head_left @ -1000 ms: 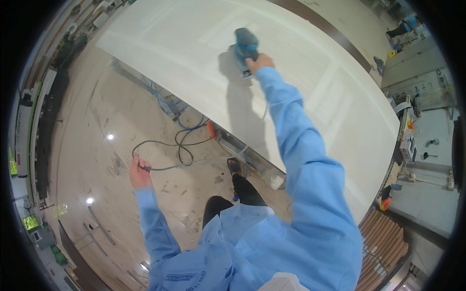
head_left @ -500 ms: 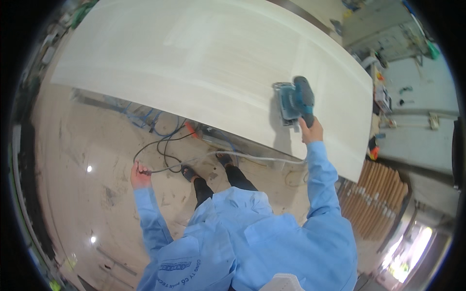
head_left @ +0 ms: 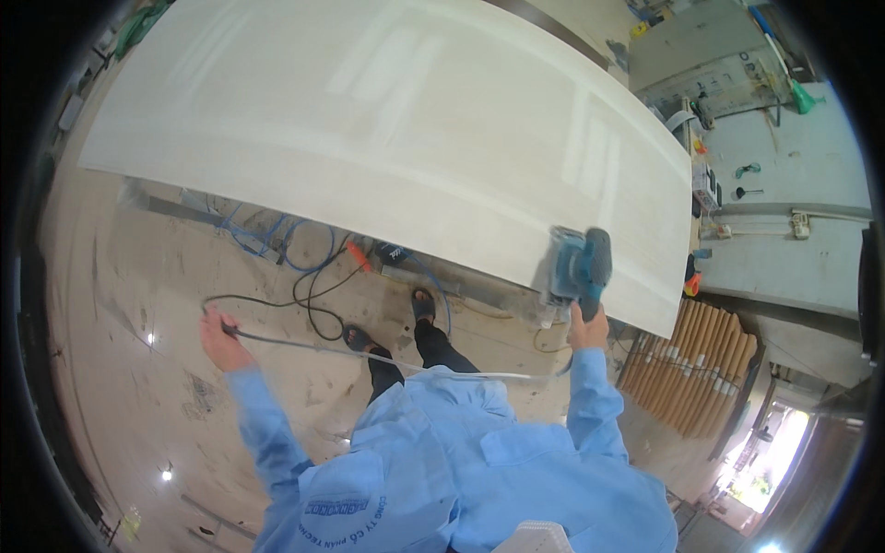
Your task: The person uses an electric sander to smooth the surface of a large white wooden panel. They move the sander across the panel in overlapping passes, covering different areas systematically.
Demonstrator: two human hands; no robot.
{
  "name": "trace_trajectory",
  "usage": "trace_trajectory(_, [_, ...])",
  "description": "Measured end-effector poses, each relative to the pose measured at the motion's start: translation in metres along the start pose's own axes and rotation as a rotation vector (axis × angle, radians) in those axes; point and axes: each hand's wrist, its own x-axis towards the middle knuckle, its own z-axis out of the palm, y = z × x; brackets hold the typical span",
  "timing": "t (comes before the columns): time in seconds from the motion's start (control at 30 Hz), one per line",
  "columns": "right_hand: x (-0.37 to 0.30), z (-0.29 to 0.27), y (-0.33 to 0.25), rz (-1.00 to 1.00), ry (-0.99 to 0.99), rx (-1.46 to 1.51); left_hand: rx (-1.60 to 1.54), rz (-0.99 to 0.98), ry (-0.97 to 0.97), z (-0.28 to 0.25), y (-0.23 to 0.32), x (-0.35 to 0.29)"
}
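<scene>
My right hand [head_left: 587, 329] is closed round the handle of a teal and dark grey power sander [head_left: 579, 267]. The sander is over the near edge of a large pale panel [head_left: 396, 138], toward its right end; whether its pad touches the panel I cannot tell. Out to the left, above the floor, my left hand [head_left: 224, 339] grips the sander's power cord [head_left: 304, 347]. From there the grey cord runs across in front of my body to the sander, and its dark part loops back toward the panel.
Blue hoses [head_left: 277, 241] and an orange-red piece [head_left: 358, 256] lie beneath the panel's near edge. Stacked brown cardboard-like strips [head_left: 696, 369] stand at the right. Beyond the panel's right end is a pale bench [head_left: 784, 166] with small tools. My sandalled feet [head_left: 359, 337] are near the dark cord.
The sander has come nearer to me, from farther in on the panel to its near edge. My left hand has moved left and slightly down, and the cord hangs lower across my front.
</scene>
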Motion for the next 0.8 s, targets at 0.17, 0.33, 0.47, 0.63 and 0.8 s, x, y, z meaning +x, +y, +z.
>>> trace_trajectory(0.17, [0.11, 0.052, -0.072, 0.362, -0.296, 0.345, 0.389, 0.368, -0.282, 0.115, 0.051, 0.111])
trace_trajectory(0.33, [0.275, 0.123, -0.126, 0.257, -0.323, 0.262, 1.435, 0.887, -0.292, 0.3, -0.001, 0.097])
trace_trajectory(0.47, [0.392, 0.176, -0.15, 0.297, -0.257, 0.218, 1.389, 1.12, -1.051, 0.42, -0.12, -0.042])
trace_trajectory(0.63, [0.381, 0.151, -0.106, 0.356, -0.439, 0.39, 1.496, 0.992, -1.022, 0.5, -0.161, -0.071])
trace_trajectory(0.8, [0.245, 0.079, -0.096, 0.072, -0.374, 0.396, 1.573, 0.863, -0.842, 0.536, -0.149, -0.014])
